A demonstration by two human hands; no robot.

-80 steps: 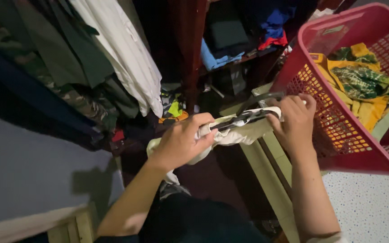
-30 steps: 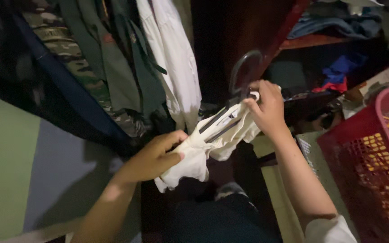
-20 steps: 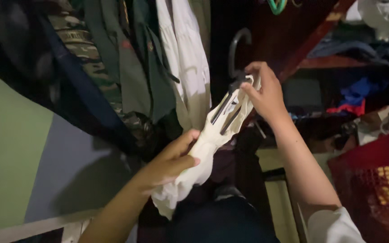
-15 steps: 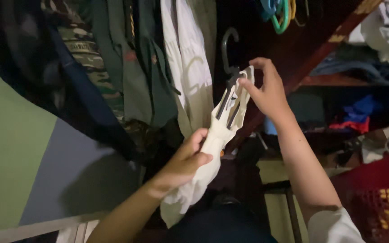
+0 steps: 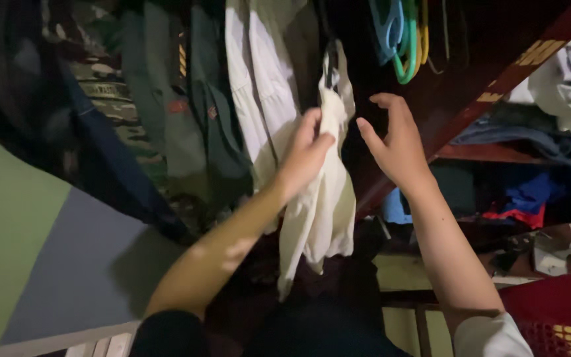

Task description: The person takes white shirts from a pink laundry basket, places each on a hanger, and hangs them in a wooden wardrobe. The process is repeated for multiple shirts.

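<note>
right hand [image 5: 394, 142] has let go; cream garment [image 5: 325, 198] now hangs, left hand [image 5: 305, 155] gripping.

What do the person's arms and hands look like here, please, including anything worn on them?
Both hands, left and right, are bare: no gloves, rings or watch visible. The forearms are bare too. A dark sleeve covers the left upper arm; a white sleeve covers the right.
</note>
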